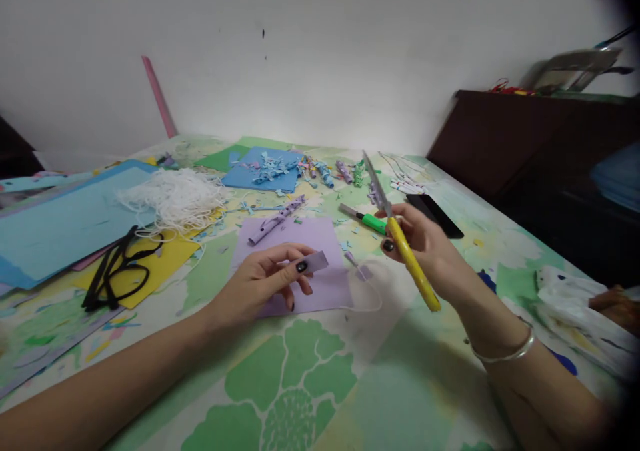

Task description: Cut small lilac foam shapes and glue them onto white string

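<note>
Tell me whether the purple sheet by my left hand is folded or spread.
Spread: the purple sheet lies flat on the table, its broad face showing around your left hand, no fold visible.

Behind a green floral-patterned table (pixel 410 378) stands a dimly lit whitish wall (pixel 340 84) with dark specks (pixel 263 33), brown furniture (pixel 505 141) at right.

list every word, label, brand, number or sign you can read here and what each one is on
No readable text anywhere in view.
Crumpled white plastic bag: dark marks, too blurred to tell whether they are print.
Green-handled cutter with a grey blade: no lettering can be made out.
Yellow-handled metal blade in the right hand: none legible.
Small purple paper strip in the left hand: none visible.
</note>
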{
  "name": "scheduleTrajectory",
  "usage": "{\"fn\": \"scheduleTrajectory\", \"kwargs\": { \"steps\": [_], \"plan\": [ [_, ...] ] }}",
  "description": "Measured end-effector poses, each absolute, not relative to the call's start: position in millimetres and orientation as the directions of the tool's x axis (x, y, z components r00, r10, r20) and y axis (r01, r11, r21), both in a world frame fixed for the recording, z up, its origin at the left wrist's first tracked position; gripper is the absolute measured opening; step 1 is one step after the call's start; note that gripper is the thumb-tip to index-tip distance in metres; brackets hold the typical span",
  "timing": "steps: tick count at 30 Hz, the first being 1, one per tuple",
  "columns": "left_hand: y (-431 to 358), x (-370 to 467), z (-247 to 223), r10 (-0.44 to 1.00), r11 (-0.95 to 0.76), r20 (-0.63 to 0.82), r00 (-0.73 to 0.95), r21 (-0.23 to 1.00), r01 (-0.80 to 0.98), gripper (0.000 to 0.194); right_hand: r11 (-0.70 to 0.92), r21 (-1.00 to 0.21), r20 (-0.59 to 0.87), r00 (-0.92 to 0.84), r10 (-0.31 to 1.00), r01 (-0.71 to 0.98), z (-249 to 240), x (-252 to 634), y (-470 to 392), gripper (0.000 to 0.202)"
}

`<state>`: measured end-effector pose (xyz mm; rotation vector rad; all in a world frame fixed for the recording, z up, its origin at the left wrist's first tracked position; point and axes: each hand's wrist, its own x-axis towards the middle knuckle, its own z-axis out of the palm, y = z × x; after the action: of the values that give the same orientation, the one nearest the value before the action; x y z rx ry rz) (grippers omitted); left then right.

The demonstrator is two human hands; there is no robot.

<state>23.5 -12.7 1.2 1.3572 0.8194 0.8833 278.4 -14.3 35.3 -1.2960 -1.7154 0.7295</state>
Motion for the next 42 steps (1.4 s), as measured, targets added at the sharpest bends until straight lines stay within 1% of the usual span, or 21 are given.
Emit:
{"fn": "scheduleTrajectory", "kwargs": {
  "steps": [2,4,7,9,11,14,18,22,27,36,42],
  "plan": [
    [-14,25,1,0.883,0.021,0.003,0.468,0.999,-0.044,0.025,0.24,-0.882,0.197,-0.145,0.97,0.406,32,271,-17,0.047],
    [-14,24,1,0.901,0.016,-0.004,0.434,1.0,-0.025,0.024,0.196,-0.917,0.13,-0.205,0.97,0.348,30,263,-22,0.048],
    [-14,21,5,0.953,-0.045,0.057,0.296,0.998,-0.047,0.022,0.101,-0.969,0.005,-0.392,0.92,0.224,27,255,-34,0.035],
    [-13,18,8,0.967,-0.069,0.091,0.237,0.993,-0.097,0.019,0.039,-0.977,-0.065,-0.467,0.882,0.209,25,251,-40,0.036],
    [-12,17,9,0.967,-0.068,0.1,0.235,0.988,-0.141,0.015,0.021,-0.972,-0.103,-0.505,0.857,0.234,25,247,-44,0.037],
    [-12,16,10,0.962,-0.062,0.102,0.252,0.985,-0.161,0.013,0.076,-0.958,-0.084,-0.525,0.847,0.275,26,242,-47,0.037],
    [-14,18,10,0.953,-0.055,0.104,0.284,0.983,-0.177,0.013,0.152,-0.928,-0.045,-0.509,0.859,0.339,25,236,-50,0.034],
    [-18,20,10,0.933,-0.043,0.11,0.342,0.98,-0.195,0.017,0.152,-0.91,-0.059,-0.485,0.873,0.385,20,232,-51,0.03],
    [-20,21,11,0.93,-0.019,0.091,0.357,0.98,-0.2,0.015,0.186,-0.892,-0.026,-0.458,0.889,0.412,19,231,-51,0.025],
    [-20,20,13,0.927,-0.005,0.075,0.367,0.982,-0.187,0.013,0.197,-0.892,-0.008,-0.449,0.893,0.408,19,231,-51,0.027],
    [-20,19,13,0.926,-0.01,0.083,0.368,0.981,-0.196,0.013,0.183,-0.891,-0.029,-0.456,0.89,0.415,20,231,-51,0.027]
  ]
}}
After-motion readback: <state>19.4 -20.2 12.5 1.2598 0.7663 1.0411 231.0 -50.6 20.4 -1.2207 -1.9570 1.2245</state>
